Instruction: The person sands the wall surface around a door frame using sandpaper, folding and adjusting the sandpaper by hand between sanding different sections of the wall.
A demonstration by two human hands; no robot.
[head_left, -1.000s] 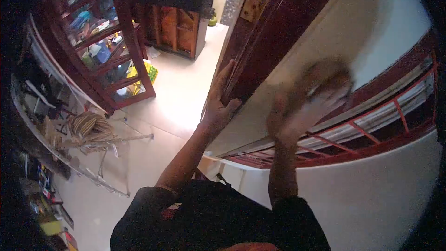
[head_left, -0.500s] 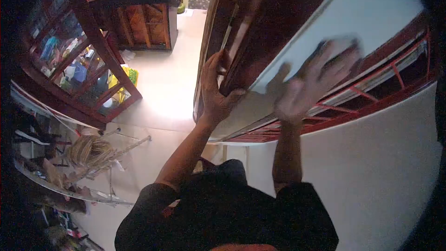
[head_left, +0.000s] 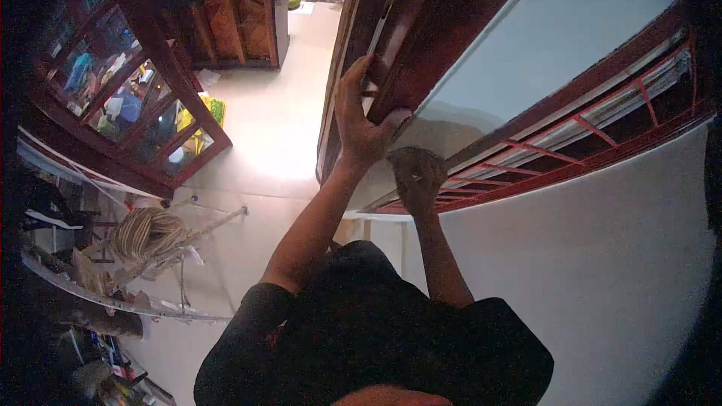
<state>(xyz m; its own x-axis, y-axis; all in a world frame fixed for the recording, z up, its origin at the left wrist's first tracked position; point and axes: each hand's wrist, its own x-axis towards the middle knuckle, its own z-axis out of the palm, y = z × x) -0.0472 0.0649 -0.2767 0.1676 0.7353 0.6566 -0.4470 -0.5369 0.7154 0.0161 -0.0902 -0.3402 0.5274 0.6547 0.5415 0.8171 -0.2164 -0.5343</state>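
My left hand point(head_left: 366, 131) grips the edge of a dark red wooden frame point(head_left: 429, 37), its fingers on the far side and its thumb on the near side. Set in this frame is a smooth, pale, glass-like pane point(head_left: 556, 45). Low on the pane, close to my left thumb, is my right hand point(head_left: 418, 177). Its fingers are curled in, and anything inside them is hidden. A shadow or reflection falls on the pane beside the right hand.
Red grille bars point(head_left: 594, 139) run along the right, above a white wall point(head_left: 587, 256). A glazed wooden door point(head_left: 203, 135) stands at the left. Behind are a dark wooden cabinet point(head_left: 237, 30) and a yellow bag point(head_left: 188, 128). Coiled rope point(head_left: 147, 233) hangs at the lower left.
My right hand, spread and blurred on the pane before, has come down and left toward my left hand, and its fingers have curled. My left hand keeps its hold on the frame.
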